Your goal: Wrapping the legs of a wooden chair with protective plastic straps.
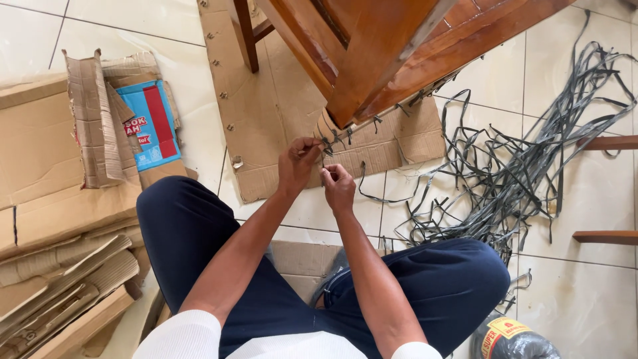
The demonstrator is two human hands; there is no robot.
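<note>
**Two hands pinch a strap at the corner of a wooden chair**

A thin dark grey strap [327, 151] sticks out at the low corner of the tipped brown wooden chair frame [372, 66]. It hangs just above the floor, near the front edge of a flat brown cardboard sheet [266, 119]. The left hand [298, 161] is closed around the strap, fingers pinched tight. The right hand [339, 184] is just beside it, pinching the lower bit of the same strap. The two hands almost touch.

To do this bit well, I think the hands should pull the strap straight and snug, not sideways, and keep a firm pinch so it does not slip. More short strap ends poke out along the chair's edge.

To the right, a big messy pile of loose grey straps [525, 159] lies on the white tiled floor [585, 279]. To the left sits a stack of torn brown cardboard pieces [60, 199]. The person sits on the floor in dark blue trousers [193, 233].
</note>
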